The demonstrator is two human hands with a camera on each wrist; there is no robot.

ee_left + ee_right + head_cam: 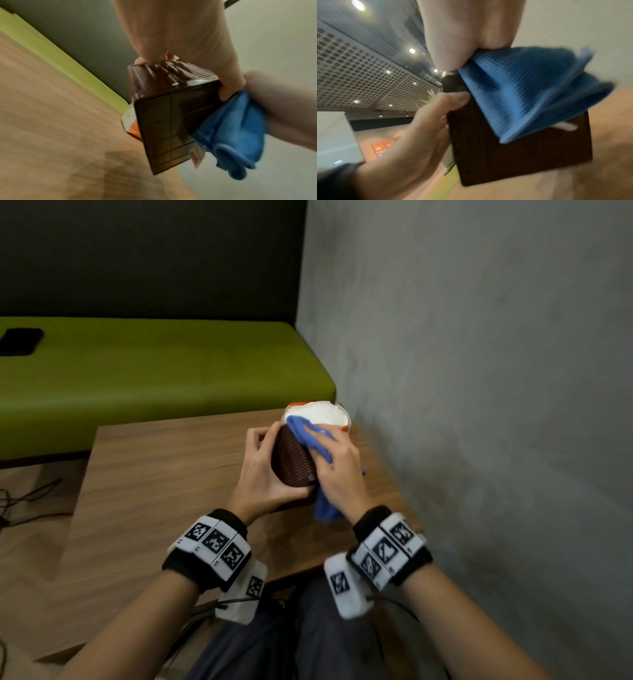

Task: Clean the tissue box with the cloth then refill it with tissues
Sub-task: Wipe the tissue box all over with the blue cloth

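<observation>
A dark brown ribbed tissue box [291, 458] [164, 121] [518, 155] is tilted up off the wooden table [164, 474]. My left hand [263, 470] grips it from the left, thumb on the near edge and fingers over the far edge. My right hand [337, 470] holds a blue cloth [313, 440] [236, 134] [522, 88] pressed against the box's right side; part of the cloth hangs below the hand. Behind the box stands a tissue pack [318, 414] in orange wrapping with white tissue showing on top.
A grey wall [479, 371] runs close along the table's right edge. A green bench [154, 371] lies beyond the table, with a black flat object [20, 341] on its left end. Cables [24, 501] trail on the floor at left.
</observation>
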